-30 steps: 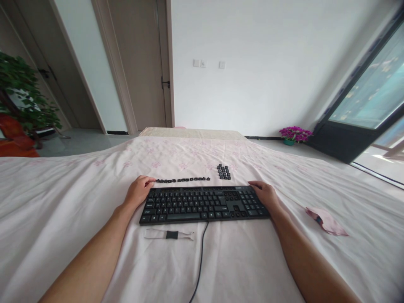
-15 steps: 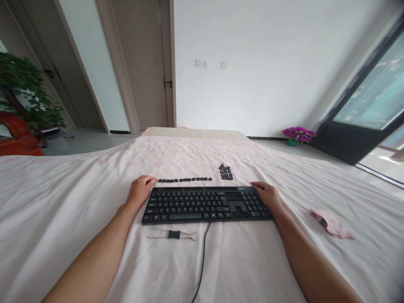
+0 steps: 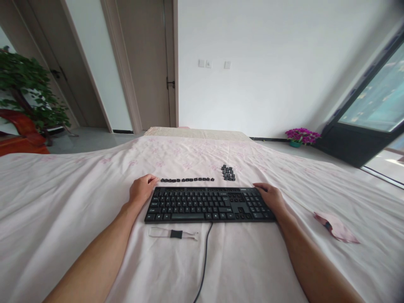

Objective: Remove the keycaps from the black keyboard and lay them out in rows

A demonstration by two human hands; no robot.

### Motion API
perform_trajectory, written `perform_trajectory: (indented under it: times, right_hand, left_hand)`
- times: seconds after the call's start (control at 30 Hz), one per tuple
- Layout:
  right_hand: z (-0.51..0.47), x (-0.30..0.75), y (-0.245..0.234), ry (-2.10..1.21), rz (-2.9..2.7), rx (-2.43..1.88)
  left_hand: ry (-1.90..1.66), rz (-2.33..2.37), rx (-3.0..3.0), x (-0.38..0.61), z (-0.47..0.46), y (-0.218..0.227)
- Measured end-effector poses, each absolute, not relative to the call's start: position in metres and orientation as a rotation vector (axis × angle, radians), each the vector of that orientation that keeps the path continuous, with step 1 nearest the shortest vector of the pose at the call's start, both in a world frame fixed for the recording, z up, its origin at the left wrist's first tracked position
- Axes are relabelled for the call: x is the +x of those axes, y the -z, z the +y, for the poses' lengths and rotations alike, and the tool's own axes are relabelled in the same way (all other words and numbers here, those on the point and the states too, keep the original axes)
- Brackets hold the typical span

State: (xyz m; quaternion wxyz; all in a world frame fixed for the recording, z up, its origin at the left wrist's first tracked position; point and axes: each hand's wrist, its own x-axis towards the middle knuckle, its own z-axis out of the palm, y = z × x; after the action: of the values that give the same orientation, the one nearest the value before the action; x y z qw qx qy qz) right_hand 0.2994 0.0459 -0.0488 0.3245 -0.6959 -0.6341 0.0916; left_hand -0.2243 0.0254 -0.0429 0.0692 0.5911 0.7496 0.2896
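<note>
Cloth (image 3: 246, 261), pale with pink flowers, fills the lower half of the frame, and a white wall (image 3: 252, 92) takes up much of the upper half. Our keyboard (image 3: 210, 205) lies flat just below centre, its cable (image 3: 206, 248) running from the near edge to the bottom of the frame. We judge the work part-way: the far strip (image 3: 202, 190) and the block (image 3: 240, 204) beside the number pad (image 3: 256, 203) look bare of keys, while the letters (image 3: 186, 204) look complete. Our right hand (image 3: 269, 197) seems to touch the keyboard's upper right corner, forefinger stretched along the edge; we cannot tell whether finger and thumb clamp it. Our left hand (image 3: 142, 188) sits by the upper left corner, fingertips drawn together; whether they pinch anything is unclear. Pink fabric (image 3: 336, 227) lies at right. A tool (image 3: 176, 234) lies untouched below the keyboard. Loose caps are smallest: a row (image 3: 187, 180) beyond the far edge and a cluster (image 3: 227, 173) at its upper right, all outside the keyboard. We have only a narrow gap between row and far edge, but wide room left and right.
</note>
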Motion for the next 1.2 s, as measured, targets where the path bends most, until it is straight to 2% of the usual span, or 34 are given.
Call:
perform_trajectory:
  times: [1.2]
  right_hand:
    - [0.0474, 0.3016, 0.0528, -0.253, -1.66, -1.807]
  left_hand:
    - [-0.804, 2.263, 1.782, -0.2251, 0.0266, 0.0437]
